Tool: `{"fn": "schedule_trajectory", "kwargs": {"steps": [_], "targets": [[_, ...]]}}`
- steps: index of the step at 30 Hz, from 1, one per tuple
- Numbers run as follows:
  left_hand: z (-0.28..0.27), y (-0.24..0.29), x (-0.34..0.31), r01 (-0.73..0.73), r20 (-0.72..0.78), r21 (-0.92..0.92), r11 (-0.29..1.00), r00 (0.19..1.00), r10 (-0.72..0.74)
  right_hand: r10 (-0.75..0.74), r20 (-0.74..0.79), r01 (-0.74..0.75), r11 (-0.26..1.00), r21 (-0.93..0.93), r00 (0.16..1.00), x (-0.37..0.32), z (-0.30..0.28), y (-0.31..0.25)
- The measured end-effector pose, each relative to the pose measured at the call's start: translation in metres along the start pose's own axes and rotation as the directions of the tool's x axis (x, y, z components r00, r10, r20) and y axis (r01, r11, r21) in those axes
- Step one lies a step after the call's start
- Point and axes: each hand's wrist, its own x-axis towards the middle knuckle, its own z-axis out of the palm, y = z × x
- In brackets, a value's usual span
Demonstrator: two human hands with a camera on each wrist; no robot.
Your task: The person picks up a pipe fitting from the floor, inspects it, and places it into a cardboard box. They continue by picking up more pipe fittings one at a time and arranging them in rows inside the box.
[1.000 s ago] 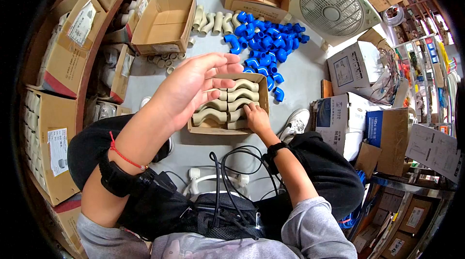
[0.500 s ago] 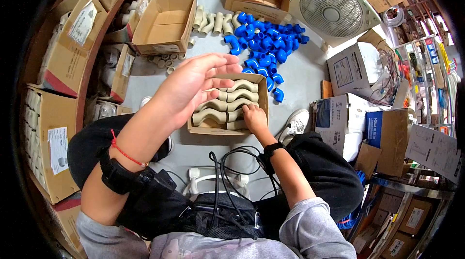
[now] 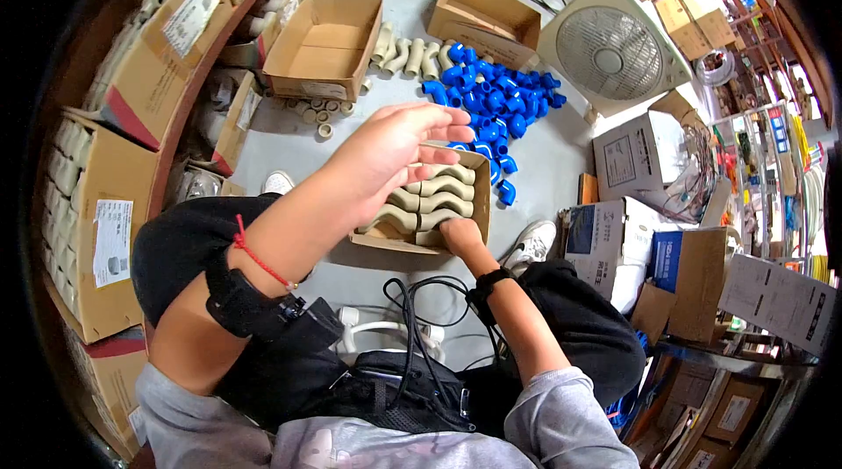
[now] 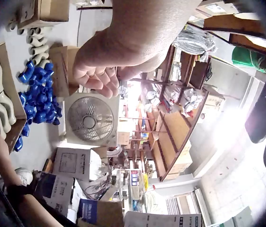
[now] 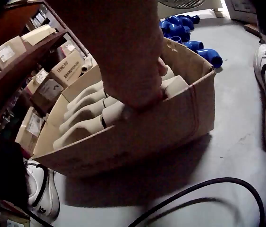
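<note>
My left hand [image 3: 392, 149] is raised above the cardboard box [image 3: 386, 244], its fingers loosely bent and nothing in them. The left wrist view shows this hand [image 4: 109, 61] from behind. Two columns of beige curved pipe fittings [image 3: 449, 187] lie stacked in the box, humps side by side. At the box's near right corner, my right hand [image 3: 462, 236] reaches inside and grips a beige curved pipe fitting [image 3: 430, 238] by its right end. From the right wrist, this hand [image 5: 135, 87] comes down over the near wall, its fingertips mostly hidden.
Blue elbow fittings [image 3: 504, 101] lie heaped beyond the box, beside a row of beige fittings [image 3: 415, 57]. Two cardboard boxes [image 3: 320, 35] and a fan [image 3: 611, 53] stand farther back. Shelved boxes line the left; cartons [image 3: 605, 241] stand right. A black cable [image 3: 408, 294] loops nearby.
The head view has shifted, so the box and floor items appear farther right and lower. My right hand has sunk deeper at the box's near right corner; my left hand stays raised.
</note>
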Motion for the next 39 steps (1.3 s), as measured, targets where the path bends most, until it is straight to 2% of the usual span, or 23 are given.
{"fn": "schedule_trajectory", "kwargs": {"steps": [2,5,13,23,26,29,33,36,39], "targets": [[-0.003,0.000,0.000,-0.014,0.003,-0.021,1.000,1.000,0.014,-0.037,-0.042,0.035,0.999,-0.036,0.998,0.002,0.009,0.003],[-0.005,0.002,-0.003,-0.022,0.007,-0.030,0.999,1.000,0.022,-0.076,-0.008,0.075,0.994,-0.078,0.997,0.005,0.006,0.002],[-0.009,0.003,-0.006,-0.030,-0.011,-0.018,0.999,0.999,0.030,-0.085,0.074,0.087,0.996,-0.022,0.994,0.013,-0.011,0.007],[-0.014,0.002,-0.006,-0.028,-0.009,-0.017,0.999,1.000,0.027,0.033,0.033,-0.035,0.997,0.064,0.999,0.004,-0.004,0.007],[-0.015,0.002,-0.007,-0.030,-0.012,-0.017,0.999,0.999,0.029,0.149,0.028,-0.150,0.988,0.034,0.988,0.004,0.004,-0.001],[-0.015,0.002,-0.008,-0.030,-0.017,-0.014,0.999,0.999,0.030,0.136,-0.042,-0.136,0.991,0.002,0.990,-0.001,-0.007,-0.012],[-0.014,0.002,-0.008,-0.039,-0.005,-0.020,0.999,0.999,0.039,0.125,0.019,-0.124,0.991,-0.052,0.992,-0.001,-0.014,-0.016],[-0.013,0.003,-0.010,-0.045,-0.011,-0.016,0.999,0.999,0.045,0.129,-0.028,-0.130,0.990,-0.055,0.991,0.000,-0.007,-0.012],[-0.013,0.004,-0.011,-0.052,-0.007,-0.018,0.998,0.999,0.052,0.132,-0.002,-0.132,0.989,-0.064,0.991,-0.002,-0.004,-0.007]]}}
